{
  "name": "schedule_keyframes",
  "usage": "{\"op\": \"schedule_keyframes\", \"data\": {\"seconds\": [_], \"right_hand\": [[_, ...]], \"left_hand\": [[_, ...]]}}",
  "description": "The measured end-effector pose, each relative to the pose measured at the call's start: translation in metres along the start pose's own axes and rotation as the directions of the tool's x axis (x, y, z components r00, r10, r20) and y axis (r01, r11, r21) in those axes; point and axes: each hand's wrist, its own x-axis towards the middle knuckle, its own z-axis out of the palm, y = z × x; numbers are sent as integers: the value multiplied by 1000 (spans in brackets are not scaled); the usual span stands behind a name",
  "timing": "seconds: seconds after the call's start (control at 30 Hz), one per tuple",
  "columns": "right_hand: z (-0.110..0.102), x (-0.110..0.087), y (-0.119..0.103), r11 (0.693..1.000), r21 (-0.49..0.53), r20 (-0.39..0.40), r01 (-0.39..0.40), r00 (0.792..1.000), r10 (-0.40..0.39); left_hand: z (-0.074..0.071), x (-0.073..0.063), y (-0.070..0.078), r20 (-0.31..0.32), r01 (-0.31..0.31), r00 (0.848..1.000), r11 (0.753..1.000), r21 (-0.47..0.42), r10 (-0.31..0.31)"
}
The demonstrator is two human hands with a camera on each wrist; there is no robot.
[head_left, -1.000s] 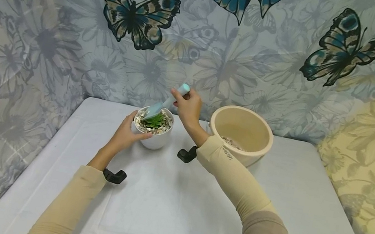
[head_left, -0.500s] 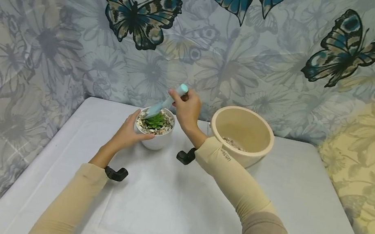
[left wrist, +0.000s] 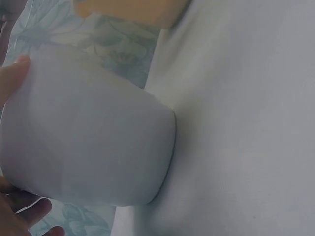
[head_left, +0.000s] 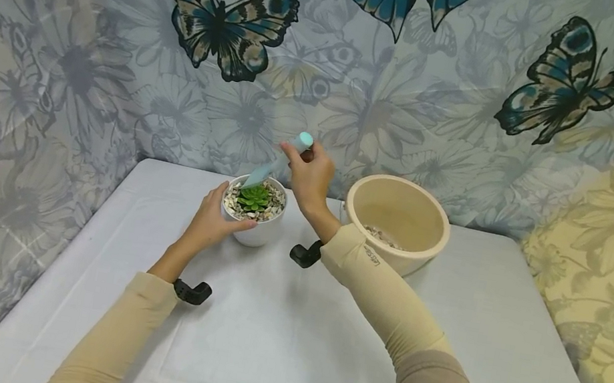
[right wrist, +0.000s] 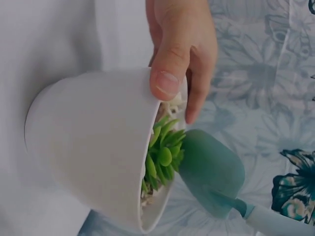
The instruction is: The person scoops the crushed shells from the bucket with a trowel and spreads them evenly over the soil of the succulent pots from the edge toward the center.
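A white flowerpot [head_left: 253,235] stands at the back of the table, holding a green succulent [head_left: 254,197] ringed by small pale pebbles [head_left: 274,210]. My left hand [head_left: 209,221] grips the pot from its left side, thumb along the near rim and fingers round the far side. In my right hand [head_left: 311,180] is the handle of a small light-blue trowel [right wrist: 211,169], pinched near its end and slanting down to the left. The trowel's blade is at the pot's far rim, just behind the leaves. The left wrist view shows mostly the pot's smooth wall [left wrist: 93,128].
Right of the pot stands a larger beige planter [head_left: 434,230] with some pebbles [head_left: 381,236] at its bottom. A white cloth [head_left: 280,350] covers the table. Butterfly-print fabric [head_left: 369,114] hangs close behind the table's back edge.
The trowel's blade has risen and shifted slightly back from over the succulent, so more leaves show. Its handle end is a little higher. My left hand keeps its grip on the pot.
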Motion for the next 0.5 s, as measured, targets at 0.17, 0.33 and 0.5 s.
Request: {"op": "schedule_keyframes", "data": {"seconds": [0.17, 0.33, 0.5], "right_hand": [[-4, 4, 0, 999, 35, -39, -18, 999, 20], [-7, 7, -1, 999, 32, -46, 4, 999, -3], [-10, 8, 1, 998, 56, -11, -1, 1000, 2]], "left_hand": [[2, 0, -1, -11, 2, 1000, 1000, -6, -2], [3, 0, -1, -25, -5, 1000, 1000, -6, 5], [4, 0, -4, -33, -6, 999, 1000, -21, 6]]}}
